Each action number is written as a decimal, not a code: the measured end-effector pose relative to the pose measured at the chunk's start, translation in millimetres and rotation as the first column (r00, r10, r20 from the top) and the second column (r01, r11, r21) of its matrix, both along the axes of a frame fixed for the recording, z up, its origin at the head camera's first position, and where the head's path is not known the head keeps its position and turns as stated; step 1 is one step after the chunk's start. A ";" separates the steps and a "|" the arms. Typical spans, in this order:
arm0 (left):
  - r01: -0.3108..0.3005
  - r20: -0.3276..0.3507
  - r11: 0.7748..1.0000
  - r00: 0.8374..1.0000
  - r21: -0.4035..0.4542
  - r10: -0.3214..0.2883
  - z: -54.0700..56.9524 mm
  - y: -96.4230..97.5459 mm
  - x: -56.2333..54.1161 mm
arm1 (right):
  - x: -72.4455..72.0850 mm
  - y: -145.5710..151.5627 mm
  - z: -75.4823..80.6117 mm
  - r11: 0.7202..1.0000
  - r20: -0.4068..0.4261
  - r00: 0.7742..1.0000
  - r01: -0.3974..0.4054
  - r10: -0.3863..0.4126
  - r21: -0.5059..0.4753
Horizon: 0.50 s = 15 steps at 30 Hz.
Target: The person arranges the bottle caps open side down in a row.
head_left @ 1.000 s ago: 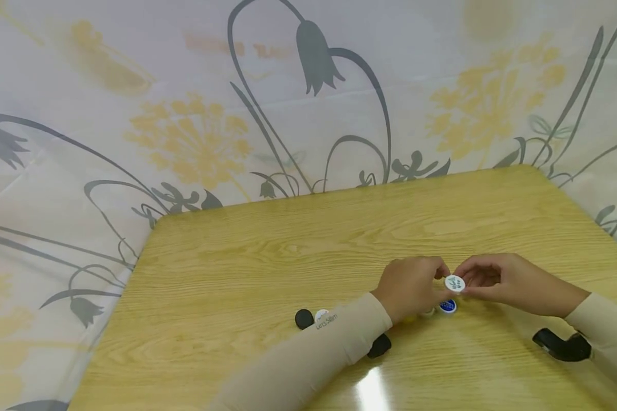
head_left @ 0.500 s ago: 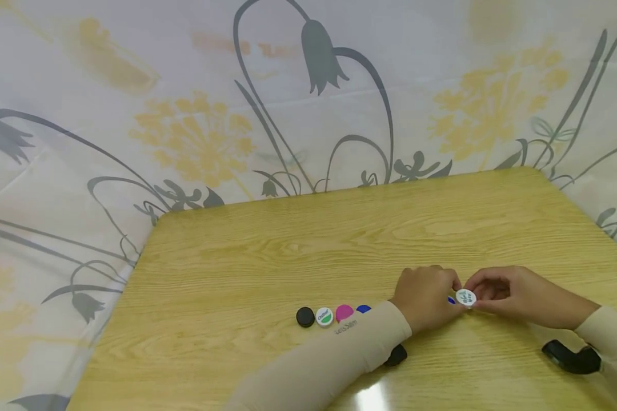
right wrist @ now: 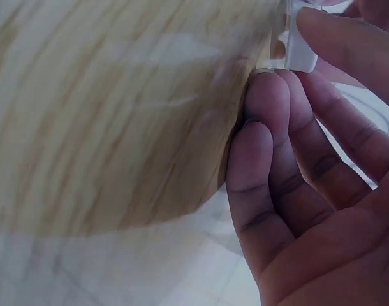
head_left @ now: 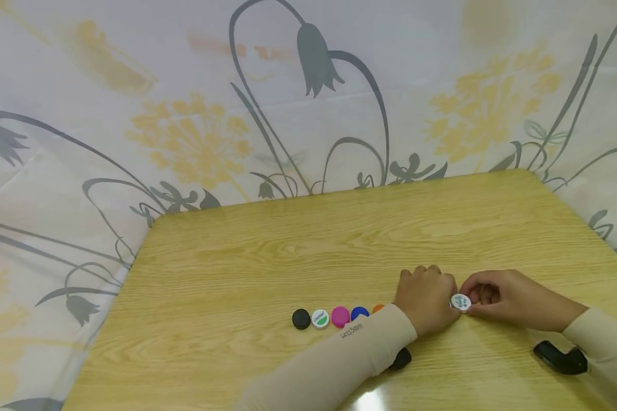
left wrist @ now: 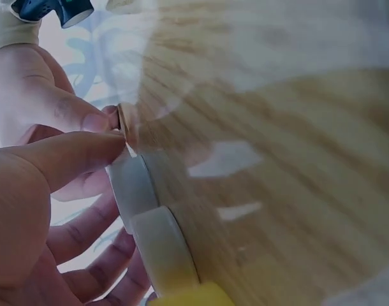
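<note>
In the head view, a white bottle cap (head_left: pixel 461 302) with a green print lies between the fingertips of both hands at the right end of a row of caps. My right hand (head_left: pixel 509 299) pinches it between thumb and fingers; in the right wrist view its thumb rests on the white cap (right wrist: pixel 301 48), other fingers curled below. My left hand (head_left: pixel 425 299) grips its other side with thumb and fingertips. In the left wrist view, its thumb is next to two whitish caps (left wrist: pixel 134 191) and a yellow cap (left wrist: pixel 198 295), with its other fingers behind them.
Left of my sleeve, a black cap (head_left: pixel 301 319), a white-green cap (head_left: pixel 320 319), a pink cap (head_left: pixel 340 317), a blue cap (head_left: pixel 360 314) and an orange cap (head_left: pixel 377 308) line up on the wooden table (head_left: pixel 288 257). Flower-printed cloth (head_left: pixel 308 114) hangs behind.
Both hands moved slightly right and down toward the table with the printed white cap. My left sleeve shifted right, uncovering the pink, blue and orange caps; the blue cap by the hands is now hidden.
</note>
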<state>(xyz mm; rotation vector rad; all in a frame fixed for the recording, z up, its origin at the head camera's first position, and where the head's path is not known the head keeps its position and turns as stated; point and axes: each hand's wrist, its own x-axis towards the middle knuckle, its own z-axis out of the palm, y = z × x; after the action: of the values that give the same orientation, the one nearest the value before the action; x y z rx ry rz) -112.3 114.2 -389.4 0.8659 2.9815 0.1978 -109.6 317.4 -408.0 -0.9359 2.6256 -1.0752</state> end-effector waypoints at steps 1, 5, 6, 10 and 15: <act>-0.003 -0.007 1.000 1.000 -0.004 0.003 0.0 -0.1 0.1 | -0.4 -0.9 -0.2 1.000 -0.011 1.000 -0.003 0.003 0.001; -0.009 -0.027 1.000 1.000 -0.019 0.009 0.2 -0.5 0.2 | -2.3 -3.9 -1.0 1.000 -0.055 0.998 -0.006 0.007 0.013; -0.009 -0.030 1.000 0.999 -0.022 0.009 0.2 -0.7 0.4 | -2.6 -4.4 -1.1 1.000 -0.062 0.998 -0.006 0.007 0.016; -0.009 -0.034 0.999 0.999 -0.041 0.007 0.2 -1.5 0.9 | -3.8 -5.9 -2.7 0.999 -0.087 0.996 -0.008 0.011 0.031; 0.004 -0.041 0.996 0.999 -0.087 -0.008 -0.8 -1.4 4.2 | -2.0 -5.0 -5.9 0.999 -0.104 0.995 -0.008 0.013 0.044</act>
<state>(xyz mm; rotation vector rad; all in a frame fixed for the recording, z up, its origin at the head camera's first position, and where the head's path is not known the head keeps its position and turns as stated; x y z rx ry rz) -108.2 112.9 -390.2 0.8800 2.9987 0.0499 -111.6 312.4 -413.9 -1.0222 2.7116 -0.9888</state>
